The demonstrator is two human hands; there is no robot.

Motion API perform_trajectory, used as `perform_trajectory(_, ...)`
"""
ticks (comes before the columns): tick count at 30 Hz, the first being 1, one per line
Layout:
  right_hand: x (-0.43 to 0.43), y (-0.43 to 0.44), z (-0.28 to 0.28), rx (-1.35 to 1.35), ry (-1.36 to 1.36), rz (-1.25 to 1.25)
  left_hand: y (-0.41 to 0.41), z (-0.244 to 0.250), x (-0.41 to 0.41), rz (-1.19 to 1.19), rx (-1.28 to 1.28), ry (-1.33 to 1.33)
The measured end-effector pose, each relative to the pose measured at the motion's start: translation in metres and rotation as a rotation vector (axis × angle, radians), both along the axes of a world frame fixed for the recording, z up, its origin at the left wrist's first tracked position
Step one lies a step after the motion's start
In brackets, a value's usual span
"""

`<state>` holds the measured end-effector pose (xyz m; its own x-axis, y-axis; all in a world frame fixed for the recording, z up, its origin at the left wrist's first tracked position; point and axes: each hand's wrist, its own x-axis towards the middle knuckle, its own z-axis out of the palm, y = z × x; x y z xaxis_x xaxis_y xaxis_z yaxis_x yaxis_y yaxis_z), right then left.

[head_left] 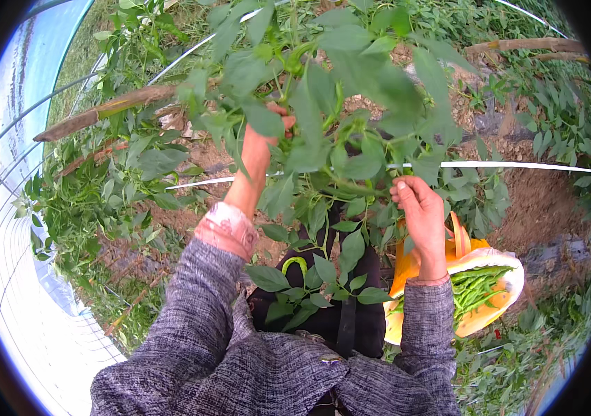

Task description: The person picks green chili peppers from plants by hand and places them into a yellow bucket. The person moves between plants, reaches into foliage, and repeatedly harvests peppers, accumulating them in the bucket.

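Tall pepper plants with green leaves stand before me, blurred near the camera. My left hand reaches in among the upper leaves, which partly cover its fingers; what it touches is hidden. At the right side of the same foliage, my right hand has its thumb and fingertips pinched together beside a stem; whether something thin is between them is unclear. A curved green pepper hangs low on the plant, in front of my dark trousers. Behind my right wrist, an orange and white bag holds many long green peppers.
A white cord runs across the row through the plants. Wooden poles reach in at upper left and upper right. Plastic sheeting of a greenhouse curves along the left. Brown soil shows between rows of more plants.
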<state>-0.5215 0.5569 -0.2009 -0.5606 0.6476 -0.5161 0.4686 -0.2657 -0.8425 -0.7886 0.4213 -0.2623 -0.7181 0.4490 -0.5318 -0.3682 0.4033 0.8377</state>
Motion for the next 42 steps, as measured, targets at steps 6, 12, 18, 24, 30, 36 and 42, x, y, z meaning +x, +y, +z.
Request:
perform_trajectory(6, -0.046, 0.014, 0.032, -0.122, 0.194, -0.317, -0.027, 0.012, 0.035, -0.115, 0.026, 0.08)
perform_trajectory(12, -0.067, 0.023, 0.061, -0.138, 0.34, -0.061, -0.019, 0.011, 0.078, -0.459, 0.045, 0.676)
perform_trajectory(18, -0.026, 0.04, 0.052, -0.251, 0.452, 0.597, -0.037, 0.028, 0.098, -0.678, 0.099, 1.08)
perform_trajectory(24, 0.044, 0.009, 0.045, -0.385, 0.264, 0.242, -0.088, 0.035, 0.113, -0.692, -0.061, 0.812)
perform_trajectory(30, 0.059, -0.003, 0.042, -0.485, 0.245, 0.233, -0.093, 0.065, 0.119, -0.859, -0.035, 0.867)
perform_trajectory(36, 0.051, -0.011, 0.046, -0.466, 0.278, 0.413, -0.089, 0.092, 0.126, -0.831, 0.069, 0.379)
perform_trajectory(42, 0.051, -0.019, 0.055, -0.675, 0.141, 0.201, -0.101, 0.141, 0.123, -0.924, -0.104, 0.476)
